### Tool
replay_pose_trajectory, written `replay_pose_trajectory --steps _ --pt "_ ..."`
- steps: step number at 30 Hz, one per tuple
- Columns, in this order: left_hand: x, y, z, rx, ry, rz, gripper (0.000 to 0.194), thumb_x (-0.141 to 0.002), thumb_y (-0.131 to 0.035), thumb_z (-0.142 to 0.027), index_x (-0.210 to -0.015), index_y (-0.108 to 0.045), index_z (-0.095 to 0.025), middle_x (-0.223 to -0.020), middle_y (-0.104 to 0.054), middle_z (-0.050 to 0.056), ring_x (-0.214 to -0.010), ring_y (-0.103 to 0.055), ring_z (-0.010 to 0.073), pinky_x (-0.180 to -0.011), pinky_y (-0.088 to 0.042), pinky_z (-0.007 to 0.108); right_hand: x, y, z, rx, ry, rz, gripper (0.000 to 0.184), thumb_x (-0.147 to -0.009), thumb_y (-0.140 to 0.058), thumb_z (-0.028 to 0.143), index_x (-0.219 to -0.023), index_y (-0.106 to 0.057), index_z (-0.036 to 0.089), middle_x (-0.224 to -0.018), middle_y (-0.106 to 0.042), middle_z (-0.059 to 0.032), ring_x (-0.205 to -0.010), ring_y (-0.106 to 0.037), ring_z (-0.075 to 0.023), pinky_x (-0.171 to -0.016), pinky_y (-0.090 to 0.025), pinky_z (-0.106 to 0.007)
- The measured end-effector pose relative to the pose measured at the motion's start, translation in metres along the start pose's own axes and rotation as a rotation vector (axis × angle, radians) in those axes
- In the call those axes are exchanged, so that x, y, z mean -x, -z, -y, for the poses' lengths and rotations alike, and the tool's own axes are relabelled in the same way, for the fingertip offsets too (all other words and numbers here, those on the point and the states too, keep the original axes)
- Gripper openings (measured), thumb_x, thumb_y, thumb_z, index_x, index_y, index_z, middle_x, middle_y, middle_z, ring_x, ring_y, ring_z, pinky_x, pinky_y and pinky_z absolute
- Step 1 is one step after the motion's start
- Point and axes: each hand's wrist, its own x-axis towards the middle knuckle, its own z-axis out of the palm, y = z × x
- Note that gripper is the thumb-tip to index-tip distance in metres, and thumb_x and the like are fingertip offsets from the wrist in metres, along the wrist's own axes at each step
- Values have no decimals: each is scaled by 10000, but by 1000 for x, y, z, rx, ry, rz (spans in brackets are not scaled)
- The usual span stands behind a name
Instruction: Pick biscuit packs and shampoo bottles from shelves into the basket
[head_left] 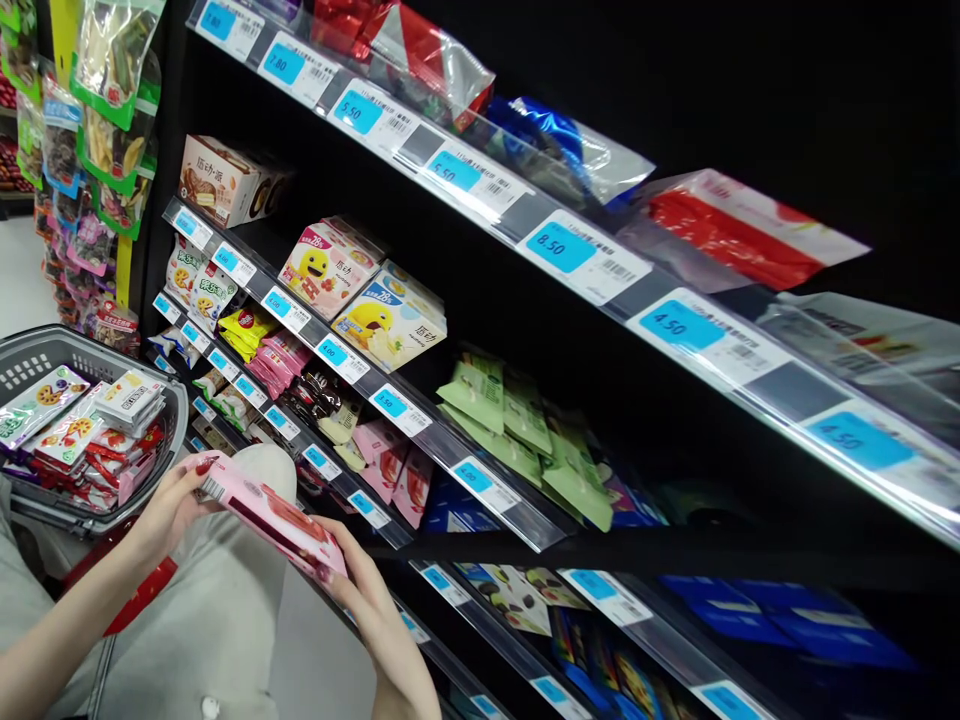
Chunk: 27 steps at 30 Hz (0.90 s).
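You hold a pink packet just to the right of the basket, and it is tilted, its far end lower. Your left hand, nearer to the basket, pinches one end; your right hand, farther from the basket, pinches the other. Inside the basket lie many snack packs. Beyond the basket, to its right, a shelf carries several small boxes. Behind the basket hang snack bags.
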Motion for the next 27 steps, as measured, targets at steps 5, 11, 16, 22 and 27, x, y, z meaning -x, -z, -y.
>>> replay_pose_trajectory --steps 5,11,16,22,27 --pt "1 -8 -1 -16 22 -130 416 -642 -790 -367 -945 -595 -158 -878 -632 31 -722 -596 154 -717 -567 351 -6 -11 -7 -198 -152 -51 432 -759 -520 413 -1138 -633 241 -1150 -641 -40 -1022 -557 -244 -838 -446 -320" --pt "-9 7 -6 -450 -32 -89 535 -588 -711 -629 -796 -617 -145 -671 -599 -1 -616 -568 167 -630 -518 307 -12 -13 -2 -593 -244 100 459 -731 -635 549 -941 -691 146 -701 -639 -44 -651 -529 -154 -636 -413 -264" --pt "-18 25 -7 -808 -172 -166 609 -626 -551 -760 -484 -487 -171 -442 -507 2 -440 -477 139 -447 -390 247 -12 -16 -5 -776 -271 180 745 -676 -535 813 -996 -648 150 -640 -647 -59 -563 -572 -162 -576 -439 -279" --pt "-11 14 -16 -783 -86 -95 621 -694 -468 -766 -484 -500 -183 -350 -524 18 -332 -484 145 -399 -393 248 -15 -23 -1 -572 -202 -32 643 -832 -461 703 -826 -666 94 -474 -574 -28 -385 -452 -93 -473 -367 -228" --pt "-3 6 -21 -735 -65 -85 576 -723 -494 -701 -471 -496 -183 -333 -513 0 -305 -473 137 -363 -365 232 -19 -28 2 -594 -167 -129 642 -826 -448 716 -759 -649 110 -414 -541 -14 -345 -414 -90 -471 -396 -239"
